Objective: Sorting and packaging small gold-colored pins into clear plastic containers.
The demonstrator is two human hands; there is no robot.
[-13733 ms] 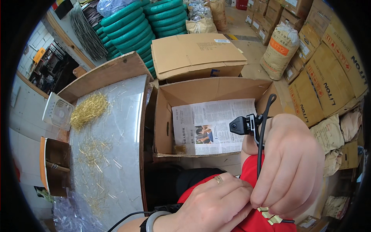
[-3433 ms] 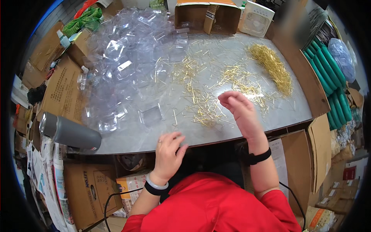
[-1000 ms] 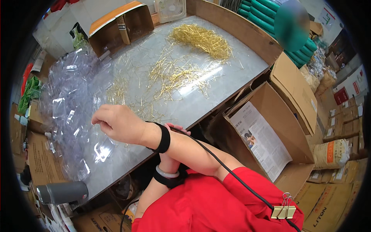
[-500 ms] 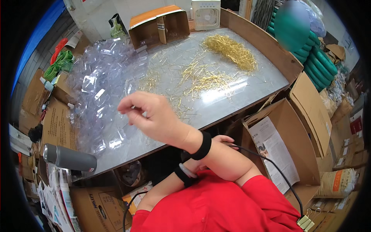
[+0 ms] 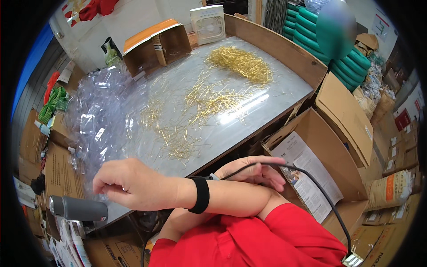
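Note:
My forearms cross in front of the red shirt. My right hand, reaching left over the near table edge, is loosely bent, with a gap between thumb and forefinger and nothing visible in it. A black band circles that wrist. My left hand comes out beyond the right forearm, fingers stretched and apart. A black cable runs across it. Clear plastic pieces lie heaped beyond my right hand. Thin gold-coloured wire pieces are scattered over the grey table, with a denser pile behind.
A grey bottle lies at the table's near left corner. An open carton and a white fan stand at the back. Right of the table are a large open cardboard box and green coiled tubing.
My right hand has come down and left, from above the table to its near edge. My left hand has emerged farther past the right forearm, its fingers spreading. The whole view has shifted.

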